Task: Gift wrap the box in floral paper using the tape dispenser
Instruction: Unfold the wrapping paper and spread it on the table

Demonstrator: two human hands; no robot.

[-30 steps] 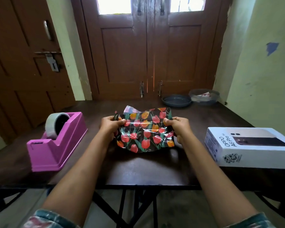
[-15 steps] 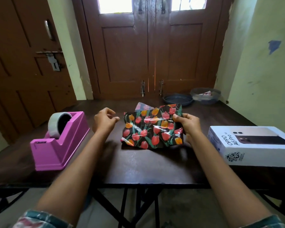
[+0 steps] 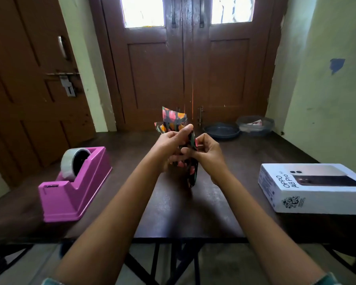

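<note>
The folded floral paper, black with red and orange tulips, stands on edge above the middle of the dark table. My left hand grips its left side, thumb up against the paper. My right hand pinches the paper's right edge from the other side. The lower end of the paper hangs down to about table height. The white phone box lies flat at the right of the table. The pink tape dispenser with its clear tape roll sits at the left.
A dark round dish and a clear plastic container sit at the back right of the table, in front of brown double doors. A green wall runs along the right side. The table's front edge is close to me.
The paper lay flat and wide between both hands; the left hand let go, then took hold again. Now the paper is turned upright on edge and held higher, with both hands close together.
</note>
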